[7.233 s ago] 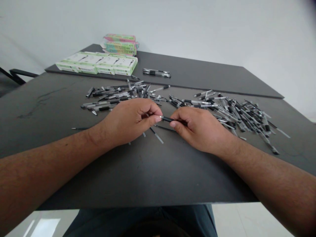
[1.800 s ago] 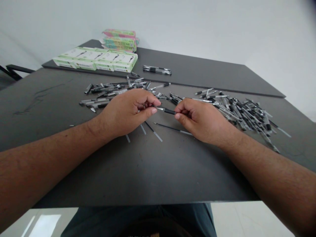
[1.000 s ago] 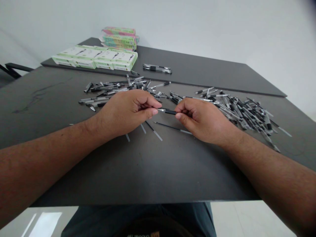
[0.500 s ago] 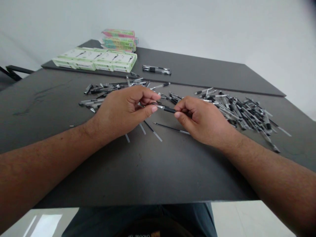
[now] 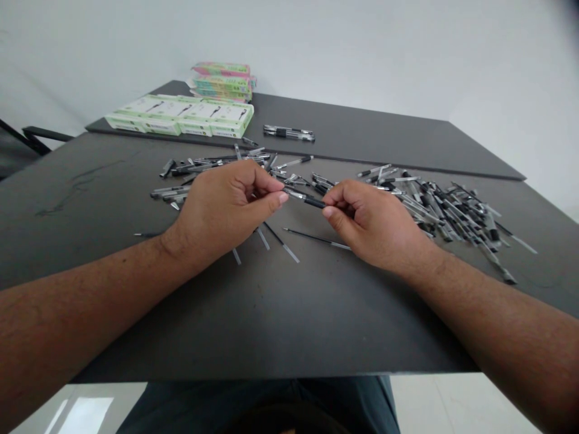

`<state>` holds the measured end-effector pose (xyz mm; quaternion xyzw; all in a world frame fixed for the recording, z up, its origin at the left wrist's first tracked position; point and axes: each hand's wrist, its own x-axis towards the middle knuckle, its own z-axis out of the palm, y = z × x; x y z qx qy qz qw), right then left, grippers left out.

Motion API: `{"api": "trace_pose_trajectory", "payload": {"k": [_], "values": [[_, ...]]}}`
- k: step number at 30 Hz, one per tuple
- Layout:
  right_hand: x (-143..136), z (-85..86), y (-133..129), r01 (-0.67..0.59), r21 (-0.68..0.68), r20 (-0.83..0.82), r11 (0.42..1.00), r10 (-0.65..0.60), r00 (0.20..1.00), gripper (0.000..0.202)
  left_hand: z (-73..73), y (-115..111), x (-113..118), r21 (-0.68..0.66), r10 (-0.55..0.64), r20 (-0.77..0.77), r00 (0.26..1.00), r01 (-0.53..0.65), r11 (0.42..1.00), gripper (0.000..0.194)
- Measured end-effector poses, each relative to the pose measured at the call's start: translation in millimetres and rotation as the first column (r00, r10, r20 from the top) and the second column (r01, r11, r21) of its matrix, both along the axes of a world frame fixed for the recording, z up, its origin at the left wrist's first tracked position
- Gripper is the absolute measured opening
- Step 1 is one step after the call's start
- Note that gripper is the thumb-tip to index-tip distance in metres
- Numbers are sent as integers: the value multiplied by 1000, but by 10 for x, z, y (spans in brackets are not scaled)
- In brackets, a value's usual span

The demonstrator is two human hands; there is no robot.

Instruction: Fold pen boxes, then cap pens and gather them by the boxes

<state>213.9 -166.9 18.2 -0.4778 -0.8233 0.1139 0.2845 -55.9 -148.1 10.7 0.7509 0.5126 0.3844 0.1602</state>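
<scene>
Between my two hands is a pen (image 5: 305, 198) with a clear tip end and a black grip. My left hand (image 5: 235, 202) pinches its tip end between thumb and fingertips. The grip end is held by my right hand (image 5: 373, 223), whose palm hides the rest of the barrel. Below them a thin black refill (image 5: 312, 237) lies on the dark table (image 5: 280, 319), partly behind my right hand. Another refill (image 5: 283, 242) and several clear tube ends stick out beneath my left hand.
Loose pens and parts (image 5: 199, 166) lie behind my left hand, and a large pen pile (image 5: 452, 208) is at the right. Farther back are white-green boxes (image 5: 181, 114), stacked colourful boxes (image 5: 221, 81) and a few pens (image 5: 288, 132) on a raised board (image 5: 384, 132).
My left fingers have closed from a looser hold onto the pen's tip end. The view has shifted slightly, and a dark refill tip now shows beside my left forearm.
</scene>
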Motion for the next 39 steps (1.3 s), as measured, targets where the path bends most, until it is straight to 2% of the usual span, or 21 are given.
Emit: {"api": "trace_pose_trajectory", "payload": {"k": [6, 16, 19, 25, 29, 35, 39], "values": [[3, -2, 12, -3, -21, 33, 1000, 4, 999, 7, -50, 38, -4, -76, -34, 52, 998, 38, 996, 18], [-12, -11, 0, -11, 10, -10, 1000, 11, 1000, 7, 12, 26, -18, -39, -8, 3, 1000, 8, 999, 28], [-6, -6, -1, -12, 1, -9, 1000, 12, 1000, 7, 0, 29, -11, -100, -49, 54, 997, 54, 993, 29], [-9, 8, -15, -24, 7, 8, 1000, 24, 1000, 6, 17, 50, 32, -198, -169, 306, 937, 237, 951, 25], [-7, 6, -21, -33, 32, 13, 999, 32, 999, 6, 6, 54, 30, -216, -193, 328, 925, 272, 938, 28], [3, 29, -11, -51, -57, -2, 997, 51, 999, 10, -10, 43, 8, -214, -186, 329, 926, 265, 940, 32], [0, 28, -7, -56, -76, -11, 996, 55, 998, 9, -30, 53, 2, -204, -191, 315, 930, 263, 943, 28]]}}
